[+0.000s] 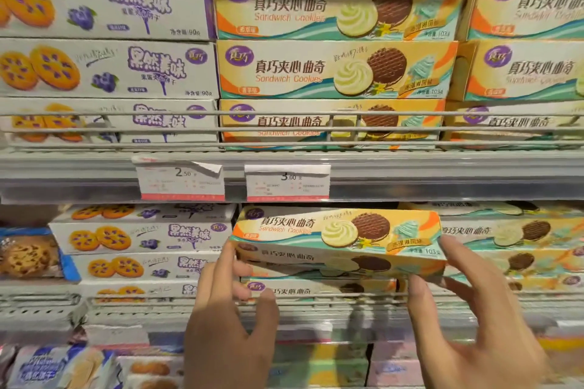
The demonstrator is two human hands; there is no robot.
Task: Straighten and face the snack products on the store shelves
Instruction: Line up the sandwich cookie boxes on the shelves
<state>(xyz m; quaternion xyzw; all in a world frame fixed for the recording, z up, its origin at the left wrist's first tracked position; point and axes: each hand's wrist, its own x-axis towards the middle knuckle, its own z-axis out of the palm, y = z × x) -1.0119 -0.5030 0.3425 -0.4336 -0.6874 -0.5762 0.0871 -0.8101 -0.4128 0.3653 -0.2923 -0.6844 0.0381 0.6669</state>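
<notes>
- Here we hold one yellow sandwich cookie box between our two hands, in front of the lower shelf's middle stack, just below the upper shelf's price rail.
- Our left hand grips the box's left end: one finger runs up along that end and the thumb curls beneath the box's lower edge.
- Our right hand grips the right end, with a finger laid against the end face and the thumb pressed under the lower right corner.
- The box is tilted, its left end a little higher at the top edge, and its printed front faces us.
- It sits above and in front of more sandwich cookie boxes stacked behind the lower shelf's wire front rail.
- To the left on the same shelf stands a stack of white blueberry cookie boxes, just beside our left hand.
- At the shelf's far left edge lies a blue cookie packet.
- To the right, further yellow boxes lie stacked, near our right hand.
- On the upper shelf, white blueberry boxes fill the left side and yellow boxes the middle and right, all fronts facing us.
- Two price tags hang on the price rail, reading 2.50 and 3.00.
</notes>
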